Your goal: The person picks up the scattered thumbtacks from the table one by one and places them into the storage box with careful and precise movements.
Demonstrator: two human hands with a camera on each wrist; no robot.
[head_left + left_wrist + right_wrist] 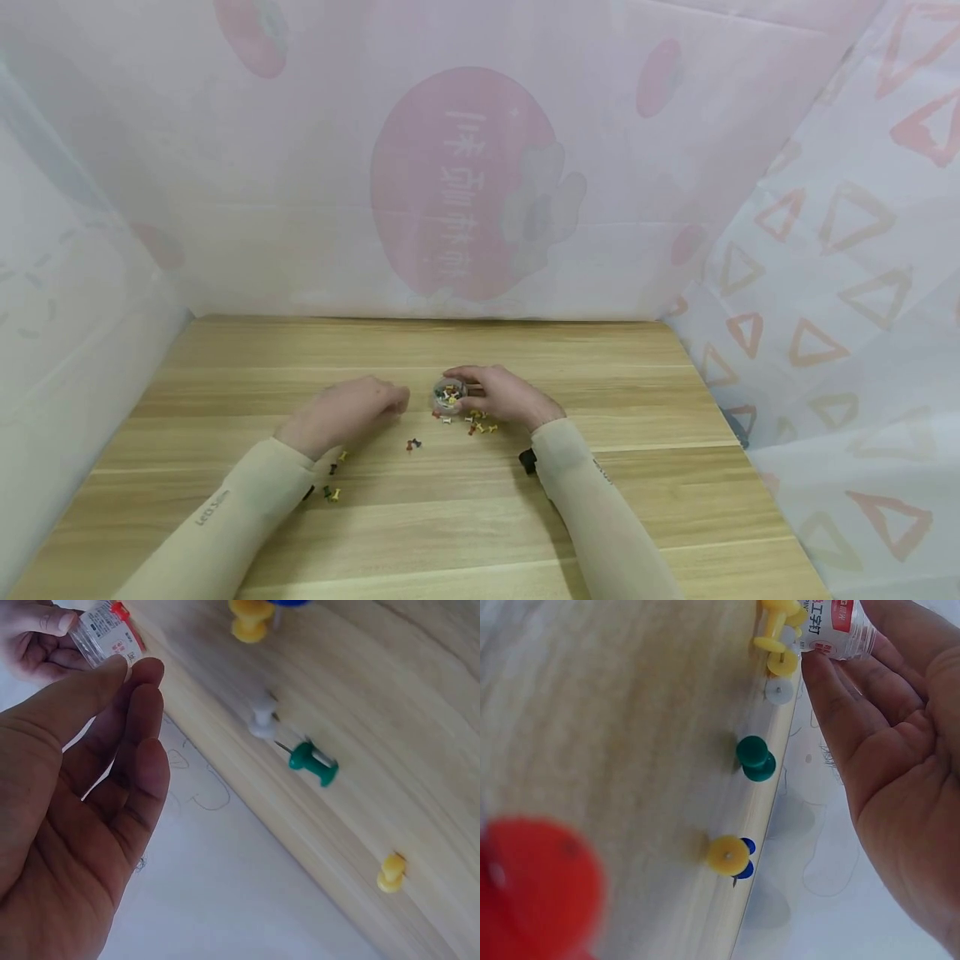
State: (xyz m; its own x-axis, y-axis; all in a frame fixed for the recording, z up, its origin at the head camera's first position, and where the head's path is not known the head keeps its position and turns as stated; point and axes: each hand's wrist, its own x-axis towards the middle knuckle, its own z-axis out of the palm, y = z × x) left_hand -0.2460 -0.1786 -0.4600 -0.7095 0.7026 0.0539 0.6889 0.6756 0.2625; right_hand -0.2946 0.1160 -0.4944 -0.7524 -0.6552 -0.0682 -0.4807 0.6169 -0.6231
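head view: on the wooden table (pixel 420 533), towards its far edge and roughly midway between the left and right edges, a clear jar (pixel 437 401) stands mouth up, with push pins (pixel 450 392) inside. the right hand (pixel 506 395) grips it from the side, presumably to steady it while leaving the mouth uncovered. loose pins (pixel 481 427) lie just beside the jar, near that hand. the left hand (pixel 345 410) hangs above the table, left of the jar.

left wrist view: thumb and fingertips are drawn close, a narrow shape that would suit something small; whether a pin sits between them i cannot tell. a green pin (pixel 311 763) and a yellow pin (pixel 390 872) lie apart, their differing angles suggesting scatter rather than arrangement.

right wrist view: thumb and fingers curl round the jar's wall, leaving its printed label (pixel 834 622) partly in sight. a blurred red pin (pixel 540 889) sits closest to the camera.
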